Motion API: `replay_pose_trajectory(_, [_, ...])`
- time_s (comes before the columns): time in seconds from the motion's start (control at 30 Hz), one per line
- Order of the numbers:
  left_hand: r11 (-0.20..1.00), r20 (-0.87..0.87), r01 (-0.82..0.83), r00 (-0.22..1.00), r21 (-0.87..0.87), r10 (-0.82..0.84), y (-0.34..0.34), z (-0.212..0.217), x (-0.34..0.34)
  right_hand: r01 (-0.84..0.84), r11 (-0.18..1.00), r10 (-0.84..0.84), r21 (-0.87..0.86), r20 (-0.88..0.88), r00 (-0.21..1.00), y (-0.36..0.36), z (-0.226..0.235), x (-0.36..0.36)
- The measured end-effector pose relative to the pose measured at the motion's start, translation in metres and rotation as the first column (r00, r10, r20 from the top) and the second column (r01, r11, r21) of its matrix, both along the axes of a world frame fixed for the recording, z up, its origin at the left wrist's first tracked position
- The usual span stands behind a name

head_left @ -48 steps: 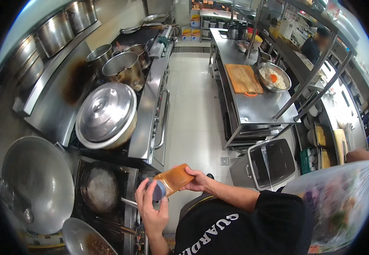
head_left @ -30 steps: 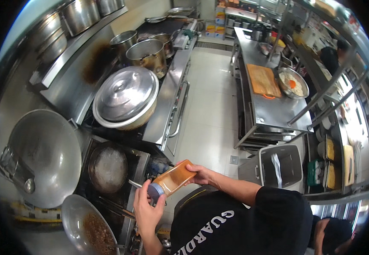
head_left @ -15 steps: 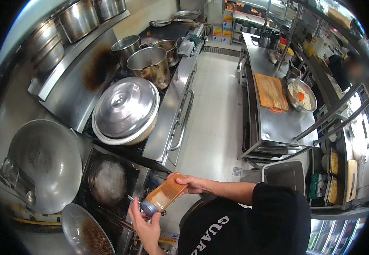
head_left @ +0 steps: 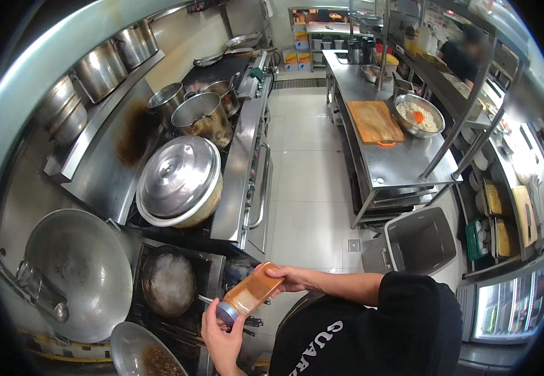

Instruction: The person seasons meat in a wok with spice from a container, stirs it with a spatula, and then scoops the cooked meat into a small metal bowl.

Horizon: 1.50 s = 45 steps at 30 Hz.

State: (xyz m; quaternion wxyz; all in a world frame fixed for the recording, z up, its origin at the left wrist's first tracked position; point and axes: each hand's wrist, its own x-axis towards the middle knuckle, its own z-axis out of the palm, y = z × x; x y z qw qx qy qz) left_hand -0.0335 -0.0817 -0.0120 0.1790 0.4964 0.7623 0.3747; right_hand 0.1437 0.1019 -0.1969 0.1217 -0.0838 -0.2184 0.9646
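I have my right hand (head_left: pixel 289 277) wrapped round the orange bottle (head_left: pixel 252 293), left hand (head_left: pixel 220 326) pinching its cap (head_left: pixel 227 312); unscrewing likely needs firm counter-grip.

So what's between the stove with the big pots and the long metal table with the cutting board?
Only bare pale tiled floor, an open aisle running between the stove and the steel table, shown in the head view.

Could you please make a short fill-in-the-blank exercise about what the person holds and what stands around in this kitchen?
1. Both hands hold a clear bottle filled with an ____ sauce.
2. The left hand grips the bottle's ____ end.
3. The wooden cutting board lies on a ____ table.
4. The big pot on the stove is covered by a ____.

Missing words: orange; cap; steel; lid
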Motion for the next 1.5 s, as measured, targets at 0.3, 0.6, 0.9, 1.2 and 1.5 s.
replay_pose_trajectory(0.3, [0.999,0.006,0.004,1.0,0.052,-0.004,-0.074,0.001,-0.002,0.136,0.989,-0.14,0.057,0.068,0.988,-0.096,0.0,0.003])
replay_pose_trajectory(0.6, [0.976,0.129,-0.203,0.973,0.08,0.192,-0.145,-0.021,-0.012,0.122,0.97,-0.134,0.212,0.042,0.99,-0.145,0.017,-0.017])
replay_pose_trajectory(0.9, [0.76,0.65,-0.638,0.631,0.124,0.424,-0.213,-0.013,-0.053,0.048,0.996,-0.047,-0.08,0.01,0.999,-0.149,0.007,-0.076])
replay_pose_trajectory(1.2, [0.74,0.65,-0.665,0.609,0.105,0.455,-0.275,-0.042,-0.024,-0.044,0.995,0.036,-0.093,-0.078,0.996,-0.13,0.045,-0.11])
replay_pose_trajectory(1.5, [0.68,0.723,-0.733,0.481,0.021,0.495,-0.287,-0.089,-0.005,-0.083,0.942,0.032,0.324,0.157,0.987,-0.159,0.098,-0.252])
